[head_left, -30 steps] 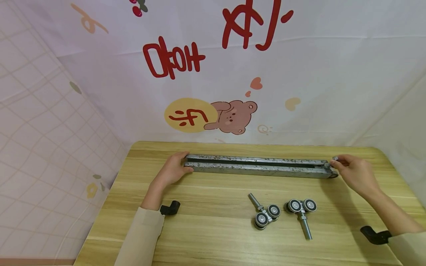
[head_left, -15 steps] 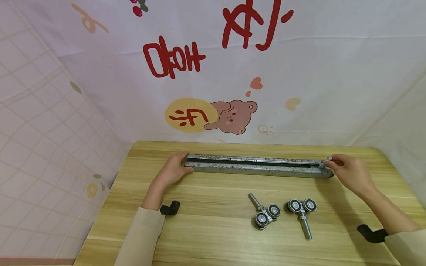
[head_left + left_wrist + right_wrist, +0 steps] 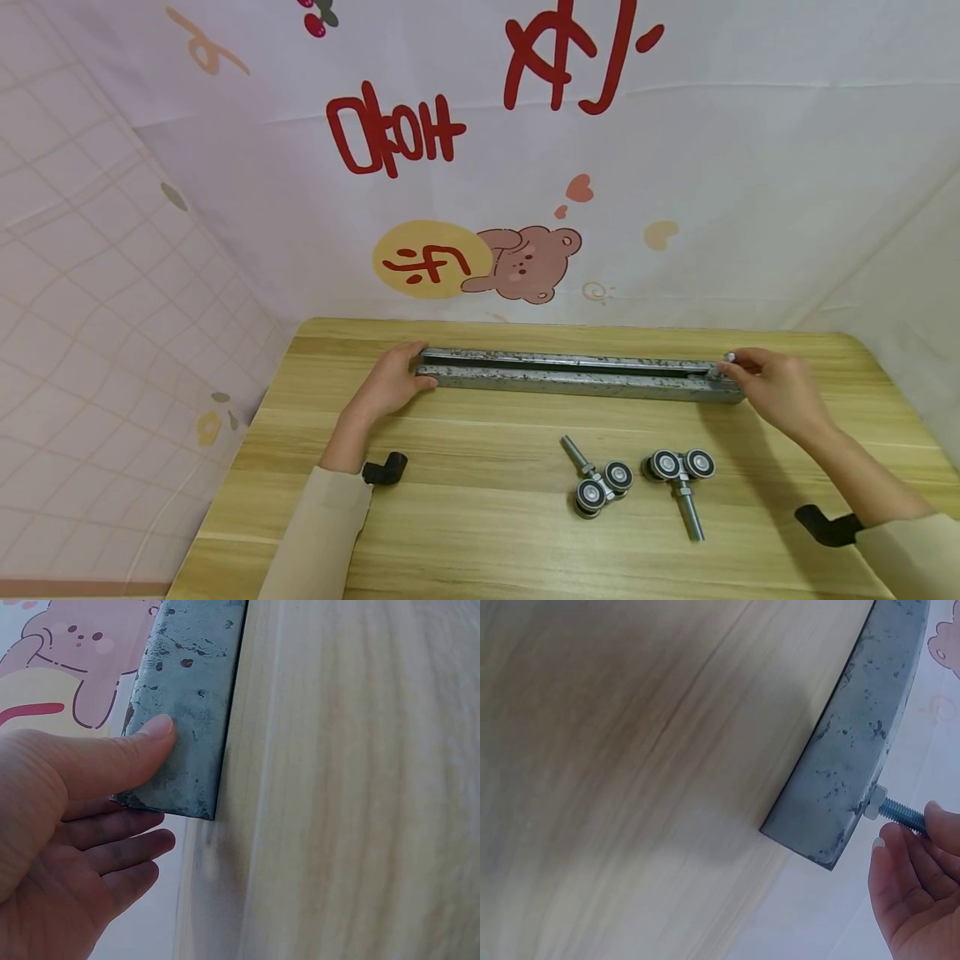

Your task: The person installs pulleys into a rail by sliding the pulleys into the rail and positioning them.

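A speckled grey metal track (image 3: 570, 380) with a slot along its top lies across the back of the table. My left hand (image 3: 390, 382) grips its left end, the thumb on the near side wall in the left wrist view. At the other end my right hand (image 3: 783, 392) pinches the threaded bolt (image 3: 904, 814) of a roller trolley. A nut (image 3: 875, 802) on that bolt sits right at the slot's edge. The trolley's wheels are hidden inside the track.
Two more roller trolleys lie on the wooden table (image 3: 480, 517) in front of the track: one with its bolt pointing back left (image 3: 596, 483), one with its bolt toward me (image 3: 681, 483). A printed cloth (image 3: 712, 167) hangs behind the table.
My right hand has moved left with the bolt, and the trolley's wheels, which partly stuck out at the track's right end, are now inside it. The left hand keeps its place.
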Available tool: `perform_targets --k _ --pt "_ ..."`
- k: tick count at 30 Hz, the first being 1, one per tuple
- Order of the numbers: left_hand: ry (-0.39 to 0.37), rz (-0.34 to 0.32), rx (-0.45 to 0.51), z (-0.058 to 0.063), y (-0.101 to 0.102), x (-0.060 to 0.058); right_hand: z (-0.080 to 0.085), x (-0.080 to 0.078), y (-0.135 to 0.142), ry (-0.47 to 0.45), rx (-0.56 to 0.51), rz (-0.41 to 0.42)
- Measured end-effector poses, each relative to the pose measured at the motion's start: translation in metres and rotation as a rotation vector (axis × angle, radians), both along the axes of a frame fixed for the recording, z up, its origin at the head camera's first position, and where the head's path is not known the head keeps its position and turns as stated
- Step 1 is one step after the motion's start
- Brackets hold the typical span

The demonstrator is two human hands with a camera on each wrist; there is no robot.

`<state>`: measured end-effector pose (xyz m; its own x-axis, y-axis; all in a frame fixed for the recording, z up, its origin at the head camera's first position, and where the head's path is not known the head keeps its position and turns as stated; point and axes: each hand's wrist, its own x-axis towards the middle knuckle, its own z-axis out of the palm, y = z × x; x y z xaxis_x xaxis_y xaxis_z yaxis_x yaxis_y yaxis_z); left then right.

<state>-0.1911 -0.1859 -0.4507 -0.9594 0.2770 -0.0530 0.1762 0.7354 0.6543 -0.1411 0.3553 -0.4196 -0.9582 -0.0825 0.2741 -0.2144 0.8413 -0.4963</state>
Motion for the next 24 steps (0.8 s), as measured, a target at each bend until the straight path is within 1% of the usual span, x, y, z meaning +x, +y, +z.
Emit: perform_targets --k 5,12,18,21,24 --pt "-0.010 0.003 0.013 0.002 0.001 0.000 0.000 0.000 -0.004 -0.005 -0.002 -0.001" --pt "-0.013 0.000 0.016 0.001 0.001 -0.001 0.002 0.000 -0.008 -0.049 -0.013 -0.008" --pt "-0.008 -0.002 0.007 0.000 0.000 -0.001 0.002 -0.001 -0.013 -0.045 -0.028 0.033" --pt "-0.012 0.000 0.007 0.000 0.000 -0.001 0.002 -0.002 -0.016 -0.037 -0.034 0.040" --pt "-0.015 -0.001 0.012 0.001 0.000 -0.001 0.002 -0.002 -0.018 -0.049 -0.031 0.040"
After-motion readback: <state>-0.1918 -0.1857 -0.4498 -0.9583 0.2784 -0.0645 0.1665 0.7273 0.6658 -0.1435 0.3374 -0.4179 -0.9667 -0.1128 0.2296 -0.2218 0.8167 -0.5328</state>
